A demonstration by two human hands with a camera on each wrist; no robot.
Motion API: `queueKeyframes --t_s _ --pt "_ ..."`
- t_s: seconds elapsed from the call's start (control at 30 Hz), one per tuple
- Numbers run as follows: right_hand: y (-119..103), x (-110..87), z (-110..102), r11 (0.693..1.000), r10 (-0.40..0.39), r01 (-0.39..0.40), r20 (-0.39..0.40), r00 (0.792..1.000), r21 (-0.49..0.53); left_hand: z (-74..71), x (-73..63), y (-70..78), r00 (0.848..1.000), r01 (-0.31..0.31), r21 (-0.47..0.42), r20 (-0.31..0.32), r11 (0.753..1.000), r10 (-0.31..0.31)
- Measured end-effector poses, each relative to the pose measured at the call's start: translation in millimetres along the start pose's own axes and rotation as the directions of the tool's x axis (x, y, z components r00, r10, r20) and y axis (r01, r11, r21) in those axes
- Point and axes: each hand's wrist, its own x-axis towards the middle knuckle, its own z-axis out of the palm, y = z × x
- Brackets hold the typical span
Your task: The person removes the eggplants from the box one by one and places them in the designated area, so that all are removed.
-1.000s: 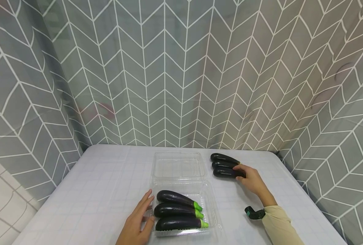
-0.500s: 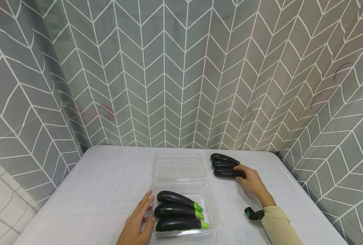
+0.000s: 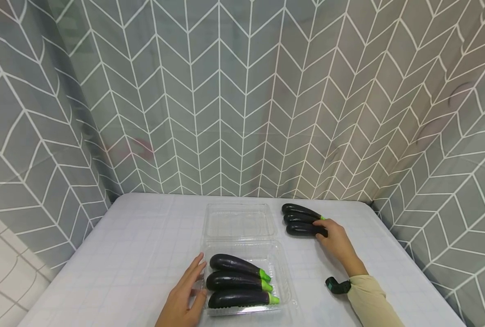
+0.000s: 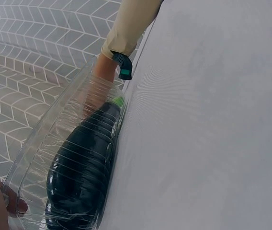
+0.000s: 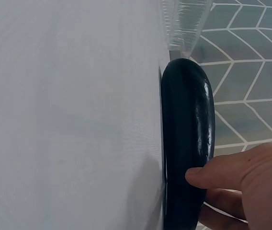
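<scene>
1 box [image 3: 243, 311] (lid [image 3: 239, 221] open) | 3 boxed eggplants [image 3: 235, 280] | seemingly 3 loose eggplants [image 3: 297, 219]

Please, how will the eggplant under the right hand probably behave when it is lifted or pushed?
The eggplant may feel slippery, because its skin looks smooth and glossy. Its rounded sides suggest it could roll if the right hand nudges it sideways. It will probably stay stiff when lifted, since its plump body shows no visible wrinkles.
</scene>
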Motion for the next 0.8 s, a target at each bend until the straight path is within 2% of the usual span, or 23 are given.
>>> queueKeyframes --t_s 0.5,0.8 --pt "-4.5 -0.1 0.0 1.000 -0.012 0.012 -0.033 0.999 -0.010 1.1 0.8 -2.6 0.999 -0.032 -0.013 -0.023 0.999 0.031" --pt "-7.1 1.8 -0.7 0.999 -0.037 0.038 -0.053 0.998 0.022 0.9 0.1 -2.2 1.000 -0.011 -0.005 -0.007 1.000 0.011"
